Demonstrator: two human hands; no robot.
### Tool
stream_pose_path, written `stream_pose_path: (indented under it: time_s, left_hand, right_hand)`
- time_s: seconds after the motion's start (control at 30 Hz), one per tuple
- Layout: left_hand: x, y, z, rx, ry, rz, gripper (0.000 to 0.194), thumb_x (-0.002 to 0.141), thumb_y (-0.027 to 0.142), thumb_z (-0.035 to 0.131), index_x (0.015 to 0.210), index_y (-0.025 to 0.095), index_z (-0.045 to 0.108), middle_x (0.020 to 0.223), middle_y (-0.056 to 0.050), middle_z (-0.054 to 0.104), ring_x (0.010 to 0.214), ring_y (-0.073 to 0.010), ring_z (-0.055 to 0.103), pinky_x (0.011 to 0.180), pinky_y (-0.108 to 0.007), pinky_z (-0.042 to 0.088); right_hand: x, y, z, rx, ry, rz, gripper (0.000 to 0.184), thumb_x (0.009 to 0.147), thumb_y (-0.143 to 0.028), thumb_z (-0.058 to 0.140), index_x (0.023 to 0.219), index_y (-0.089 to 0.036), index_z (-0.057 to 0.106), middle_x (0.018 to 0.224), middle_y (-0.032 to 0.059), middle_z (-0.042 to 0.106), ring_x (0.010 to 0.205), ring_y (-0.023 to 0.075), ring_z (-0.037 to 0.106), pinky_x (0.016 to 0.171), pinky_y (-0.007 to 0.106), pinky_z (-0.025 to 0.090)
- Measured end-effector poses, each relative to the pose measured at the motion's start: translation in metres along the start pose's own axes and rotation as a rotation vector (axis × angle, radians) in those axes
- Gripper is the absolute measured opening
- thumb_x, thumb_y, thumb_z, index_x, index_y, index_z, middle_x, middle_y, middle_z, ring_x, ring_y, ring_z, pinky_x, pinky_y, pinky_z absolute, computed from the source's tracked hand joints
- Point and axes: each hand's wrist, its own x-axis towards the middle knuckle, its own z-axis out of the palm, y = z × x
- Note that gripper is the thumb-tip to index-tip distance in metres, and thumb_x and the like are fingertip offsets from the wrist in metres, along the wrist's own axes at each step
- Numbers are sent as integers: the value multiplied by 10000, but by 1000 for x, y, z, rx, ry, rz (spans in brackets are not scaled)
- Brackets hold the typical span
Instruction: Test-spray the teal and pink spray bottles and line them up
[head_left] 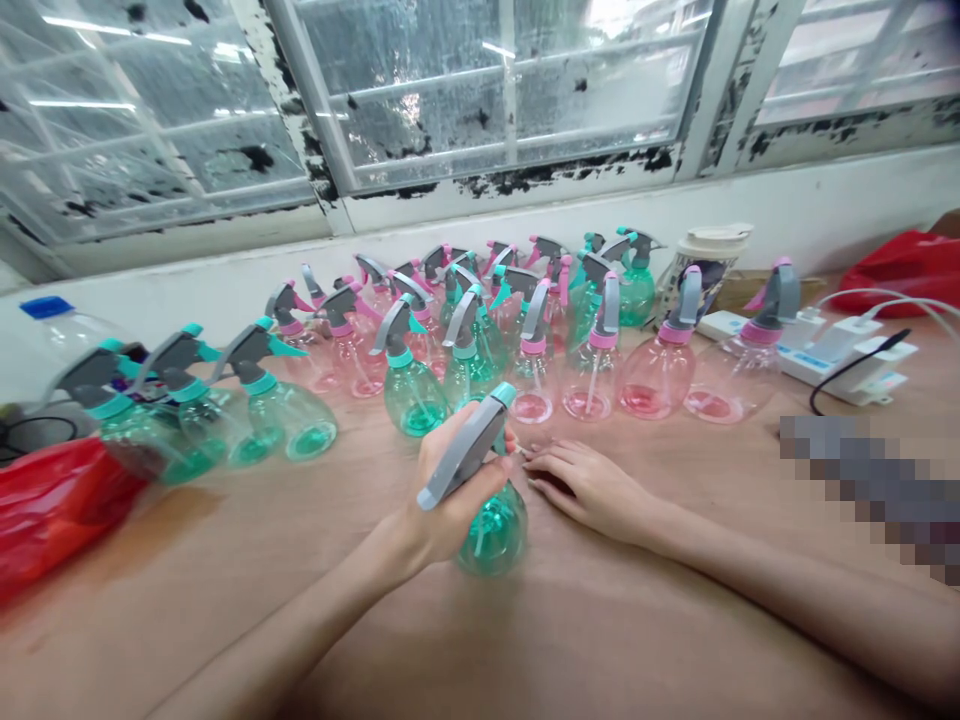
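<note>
My left hand (pixel 450 495) is closed around the neck of a green spray bottle (pixel 491 530) with a grey trigger head (pixel 465 445); the bottle stands on the brown table (pixel 600 640) in front of me. Just right of that bottle my right hand (pixel 589 485) rests on the table with its fingers stretched out, the fingertips touching or nearly touching the bottle's neck. It holds nothing.
Several green and pink spray bottles (pixel 525 340) crowd the table's far side below the window. Red plastic bags lie at far left (pixel 52 500) and far right (pixel 900 270). A white power strip with cables (pixel 840 355) and a lidded cup (pixel 705 260) sit at right.
</note>
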Motion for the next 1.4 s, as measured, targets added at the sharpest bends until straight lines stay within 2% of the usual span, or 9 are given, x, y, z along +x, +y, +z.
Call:
stream_pose_path:
  time_s: [0.17, 0.37, 0.57, 0.77, 0.9, 1.2, 1.4]
  left_hand:
    - [0, -6, -1, 66, 45, 94, 234, 778, 190, 544, 1001, 211, 610, 986, -40, 675, 894, -214, 633, 800, -350, 508]
    - [0, -8, 1, 43, 11, 93, 286, 808, 176, 551, 1087, 216, 596, 1004, -40, 674, 901, -203, 645, 867, -361, 517]
    - [0, -5, 2, 50, 22, 85, 255, 828, 206, 539, 1076, 224, 596, 996, -37, 672, 828, -183, 635, 810, -340, 528]
    - [0, -7, 1, 86, 14, 95, 271, 837, 214, 515, 1101, 214, 575, 844, -12, 629, 745, -169, 621, 698, -298, 515]
    - [0, -7, 0, 88, 4, 97, 273, 834, 216, 512, 1101, 217, 567, 894, -20, 638, 772, -170, 636, 738, -306, 527]
    - [-4, 1, 1, 117, 20, 6, 217, 848, 224, 509, 1059, 213, 556, 804, -6, 610, 739, -178, 623, 698, -306, 515]
    - [-2, 7, 1, 68, 15, -38, 76, 794, 236, 533, 859, 210, 565, 729, 11, 591, 650, -162, 583, 636, -294, 473]
  right_hand:
    - [0, -1, -2, -1, -13, -2, 215, 965, -248, 489, 1103, -174, 636, 1131, 122, 695, 1078, 258, 631, 933, 451, 511]
    - [-2, -4, -5, -35, -48, -34, 311, 971, -370, 501, 1172, -176, 638, 1232, 143, 649, 1159, 276, 587, 958, 466, 505]
    - [-6, -10, -4, -71, -43, -10, 361, 975, -354, 486, 1269, -182, 605, 1277, 145, 628, 1205, 278, 566, 990, 470, 492]
    - [-9, -12, 4, -121, -21, 9, 363, 990, -328, 464, 1292, -178, 598, 1335, 129, 607, 1261, 285, 536, 1065, 514, 429]
    - [-10, -12, 4, -112, -66, 24, 410, 994, -338, 448, 1351, -166, 551, 1406, 117, 549, 1331, 279, 468, 1120, 511, 369]
    - [-9, -10, -1, -45, -111, 49, 455, 995, -397, 431, 1397, -198, 505, 1455, 97, 495, 1375, 276, 408, 1139, 525, 333]
    - [-8, -9, -1, -44, -131, 43, 458, 994, -391, 436, 1393, -177, 506, 1458, 101, 494, 1380, 263, 401, 1148, 501, 326]
